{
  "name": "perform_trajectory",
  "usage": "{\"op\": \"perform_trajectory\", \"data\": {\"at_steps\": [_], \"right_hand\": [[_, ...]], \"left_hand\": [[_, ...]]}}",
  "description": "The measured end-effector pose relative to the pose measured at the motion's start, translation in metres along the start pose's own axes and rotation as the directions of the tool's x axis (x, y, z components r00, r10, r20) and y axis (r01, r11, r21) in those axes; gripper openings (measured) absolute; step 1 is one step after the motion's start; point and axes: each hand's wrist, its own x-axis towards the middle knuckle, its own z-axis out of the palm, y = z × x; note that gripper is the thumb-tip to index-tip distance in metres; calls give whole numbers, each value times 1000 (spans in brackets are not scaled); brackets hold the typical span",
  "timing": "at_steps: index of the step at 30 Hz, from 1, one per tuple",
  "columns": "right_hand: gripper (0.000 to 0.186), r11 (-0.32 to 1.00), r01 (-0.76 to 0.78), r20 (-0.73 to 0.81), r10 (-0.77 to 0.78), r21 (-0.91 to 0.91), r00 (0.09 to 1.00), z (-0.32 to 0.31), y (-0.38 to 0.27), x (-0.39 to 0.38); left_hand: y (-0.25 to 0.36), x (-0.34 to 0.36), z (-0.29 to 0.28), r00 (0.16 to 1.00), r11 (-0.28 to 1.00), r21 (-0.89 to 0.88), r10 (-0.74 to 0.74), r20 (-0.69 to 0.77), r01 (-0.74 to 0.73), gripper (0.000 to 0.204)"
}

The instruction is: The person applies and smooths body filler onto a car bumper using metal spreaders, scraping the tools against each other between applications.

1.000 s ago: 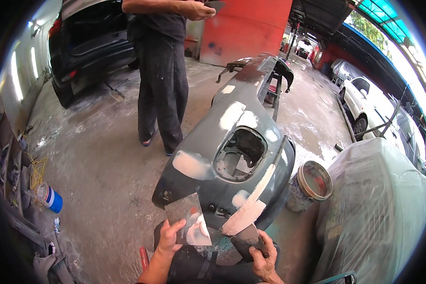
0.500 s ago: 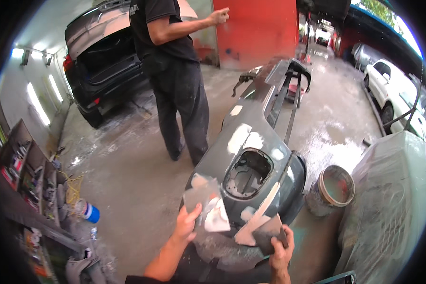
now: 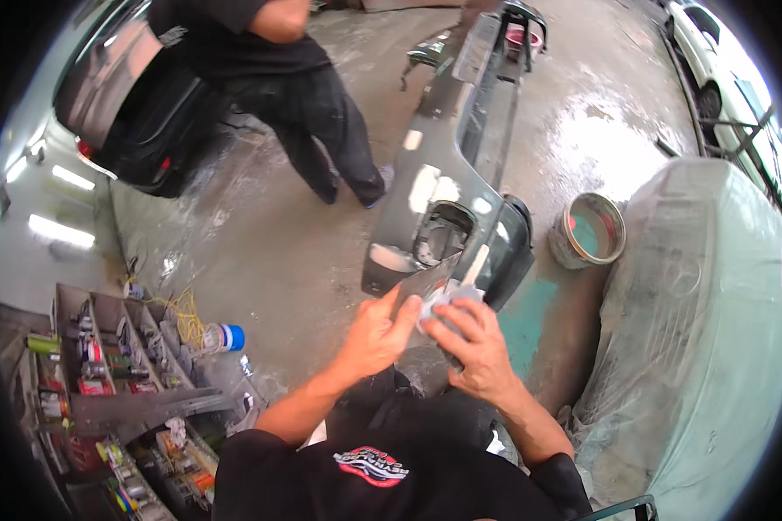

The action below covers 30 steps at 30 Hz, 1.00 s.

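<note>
My left hand (image 3: 382,334) grips a thin grey metal plate (image 3: 424,282), tilted and held close to my body. My right hand (image 3: 473,352) is closed on a spreader, largely hidden by its curled fingers, against pale filler (image 3: 439,308) on the plate. Both hands are close together, in front of the near end of a grey car bumper (image 3: 426,165). The bumper has white filler patches, a long cream strip at the right and an oval opening (image 3: 443,230) near this end.
A co-worker in dark clothing (image 3: 278,95) stands left of the bumper near a dark car (image 3: 130,122). A tool rack (image 3: 100,386), yellow cord (image 3: 182,313) and blue-banded bucket (image 3: 230,339) are lower left. At right are a bucket (image 3: 611,239), plastic-covered object (image 3: 686,304) and white car (image 3: 712,61).
My right hand has moved inward with the spreader to my left hand's plate, which is now tilted. The view has tipped downward, showing more of my body and the tool rack.
</note>
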Motion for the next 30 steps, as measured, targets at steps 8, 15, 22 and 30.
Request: {"op": "perform_trajectory", "data": {"at_steps": [8, 15, 22, 30], "right_hand": [[61, 977, -76, 250, 25, 197, 968, 39, -65, 59], [56, 962, -227, 367, 159, 151, 917, 162, -50, 120], [56, 991, 133, 42, -132, -33, 990, 182, -150, 264], [69, 878, -439, 41, 453, -189, 890, 198, -99, 233]], "left_hand": [[-40, -22, -62, 890, 962, -265, -59, -453, -71, 27], [-70, 27, -236, 602, 720, -351, 116, -790, -599, 19], [-137, 101, -313, 914, 386, -910, -404, -20, 151, 27], [-57, 179, -349, 939, 617, -712, -278, 200, 334, 40]]}}
